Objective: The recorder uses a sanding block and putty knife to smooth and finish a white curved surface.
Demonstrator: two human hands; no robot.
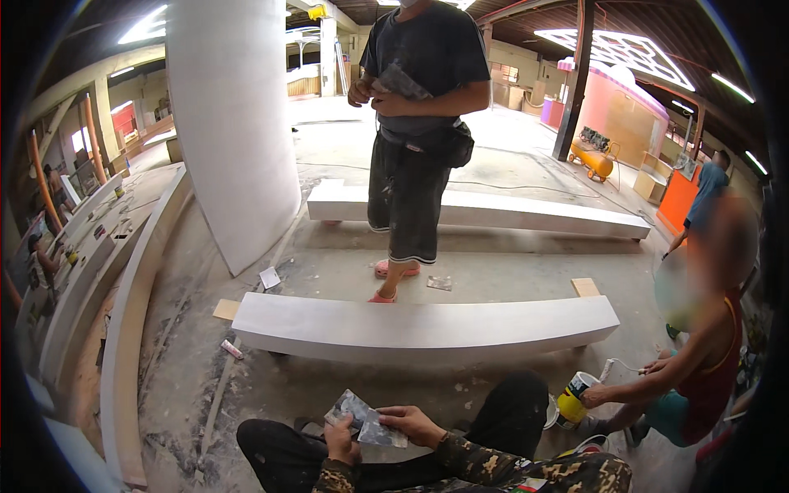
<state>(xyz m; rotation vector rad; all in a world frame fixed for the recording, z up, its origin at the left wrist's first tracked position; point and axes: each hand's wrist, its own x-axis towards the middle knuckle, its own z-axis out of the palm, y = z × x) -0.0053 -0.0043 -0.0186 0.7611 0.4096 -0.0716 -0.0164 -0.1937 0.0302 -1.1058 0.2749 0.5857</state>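
My left hand (341, 441) is closed on a flat, grey-blue putty scraper (348, 404) with pale smears. My right hand (413, 424) grips a second flat scraper (382, 434), likewise smeared, its fingers lying along the top. The two plates overlap or meet between my hands, above my lap; whether they touch I cannot tell. Just beyond my knees lies a long, slightly curved white beam (427, 324), raised on low supports, with a wooden strip (226, 309) sticking out at its left end.
A person (423, 107) stands beyond the beam, holding a similar plate. At right, a crouching person (699, 345) holds a paint can (579, 394) and a roller. A second white beam (493, 212), a tall white panel (234, 131) and a curved side beam (131, 353) surround me. A small tube (233, 350) lies on the floor.
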